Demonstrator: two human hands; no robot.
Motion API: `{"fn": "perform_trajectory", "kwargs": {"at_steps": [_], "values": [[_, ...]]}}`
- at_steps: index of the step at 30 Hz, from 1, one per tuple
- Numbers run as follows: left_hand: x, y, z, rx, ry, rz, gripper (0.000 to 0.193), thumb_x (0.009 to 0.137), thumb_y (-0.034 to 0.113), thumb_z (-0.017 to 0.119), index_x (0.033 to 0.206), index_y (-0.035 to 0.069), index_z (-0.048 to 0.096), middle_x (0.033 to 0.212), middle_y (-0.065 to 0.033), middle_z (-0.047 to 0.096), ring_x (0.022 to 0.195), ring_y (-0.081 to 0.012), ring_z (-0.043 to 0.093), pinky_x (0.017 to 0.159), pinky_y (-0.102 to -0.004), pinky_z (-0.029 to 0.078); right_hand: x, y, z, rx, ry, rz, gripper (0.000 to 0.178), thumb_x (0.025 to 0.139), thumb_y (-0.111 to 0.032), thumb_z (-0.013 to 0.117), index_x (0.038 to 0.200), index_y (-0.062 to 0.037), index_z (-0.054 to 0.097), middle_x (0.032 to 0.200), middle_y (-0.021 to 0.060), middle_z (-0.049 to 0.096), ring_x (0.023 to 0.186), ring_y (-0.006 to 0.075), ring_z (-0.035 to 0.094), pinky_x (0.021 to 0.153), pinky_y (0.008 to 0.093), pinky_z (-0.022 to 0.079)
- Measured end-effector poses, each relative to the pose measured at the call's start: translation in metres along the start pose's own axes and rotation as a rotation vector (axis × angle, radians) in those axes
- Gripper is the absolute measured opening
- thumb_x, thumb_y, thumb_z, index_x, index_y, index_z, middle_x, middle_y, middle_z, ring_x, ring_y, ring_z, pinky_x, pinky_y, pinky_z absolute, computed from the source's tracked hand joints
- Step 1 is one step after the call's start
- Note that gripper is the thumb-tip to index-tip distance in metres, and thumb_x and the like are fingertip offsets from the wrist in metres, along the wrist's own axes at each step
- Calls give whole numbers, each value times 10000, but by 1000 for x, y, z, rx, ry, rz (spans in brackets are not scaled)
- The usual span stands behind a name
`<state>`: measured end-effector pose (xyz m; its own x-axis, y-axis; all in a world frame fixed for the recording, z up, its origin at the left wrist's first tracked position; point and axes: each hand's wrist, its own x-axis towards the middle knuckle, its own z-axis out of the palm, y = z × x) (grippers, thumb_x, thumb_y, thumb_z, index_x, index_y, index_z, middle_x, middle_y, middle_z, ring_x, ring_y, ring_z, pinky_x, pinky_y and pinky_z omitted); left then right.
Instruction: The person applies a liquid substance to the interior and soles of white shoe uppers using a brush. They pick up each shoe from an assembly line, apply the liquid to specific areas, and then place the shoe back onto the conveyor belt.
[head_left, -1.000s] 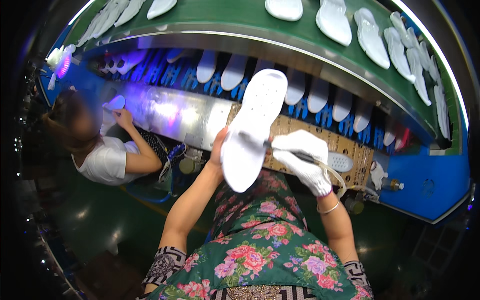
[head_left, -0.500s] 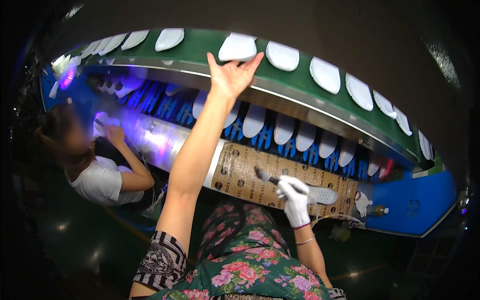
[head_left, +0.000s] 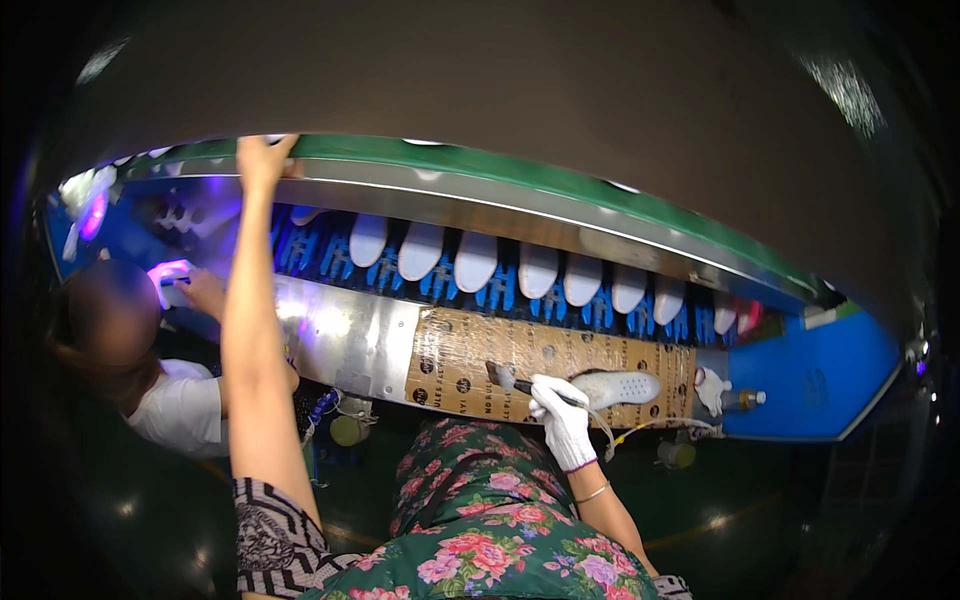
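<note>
My left hand (head_left: 262,165) is bare and stretched far up to the green conveyor belt (head_left: 360,153). Its fingertips vanish under the dark overhang, and a sliver of something white shows between thumb and fingers; whether they grip it is hidden. In a white glove, my right hand (head_left: 562,410) is closed round a brush (head_left: 512,380), bristles pointing left. Just right of the glove a pale shoe sole (head_left: 625,388) with small dots lies flat on the brown printed cardboard (head_left: 460,350) covering the bench. The brush is apart from the sole.
White shoe pieces (head_left: 475,262) stand in a row on blue clamps (head_left: 495,294) beneath the belt. On the left a co-worker (head_left: 185,400) handles a white piece under purple light. A small bottle (head_left: 745,400) and a white cloth-like item (head_left: 712,390) sit at the right end.
My left hand has swung left along the belt. The dark overhang now covers most white pieces on the belt. My right hand, still holding the brush, has shifted slightly left.
</note>
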<state>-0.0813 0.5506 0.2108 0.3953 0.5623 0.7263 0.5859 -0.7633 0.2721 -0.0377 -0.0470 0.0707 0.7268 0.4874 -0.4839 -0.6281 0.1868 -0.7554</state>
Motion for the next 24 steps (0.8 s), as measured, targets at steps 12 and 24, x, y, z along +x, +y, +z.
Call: {"fn": "perform_trajectory", "kwargs": {"at_steps": [12,24], "values": [[-176,5,-165,-731,292,-203,313,953,73,544,1255,-4,532,1299,-182,562,1185,-275,562,1000,-383,464,-2,-40,-3,54,-45,-37,201,892,-52,680,1077,26,692,799,64,688,670,113,629,573,215,478],[-300,155,-135,-1314,-758,-1103,433,926,302,539,1222,-11,577,1082,-151,657,975,-264,653,889,-379,526,-51,-105,51,25,-484,-140,195,858,-47,716,1039,25,701,910,85,684,757,122,644,646,233,525]]}}
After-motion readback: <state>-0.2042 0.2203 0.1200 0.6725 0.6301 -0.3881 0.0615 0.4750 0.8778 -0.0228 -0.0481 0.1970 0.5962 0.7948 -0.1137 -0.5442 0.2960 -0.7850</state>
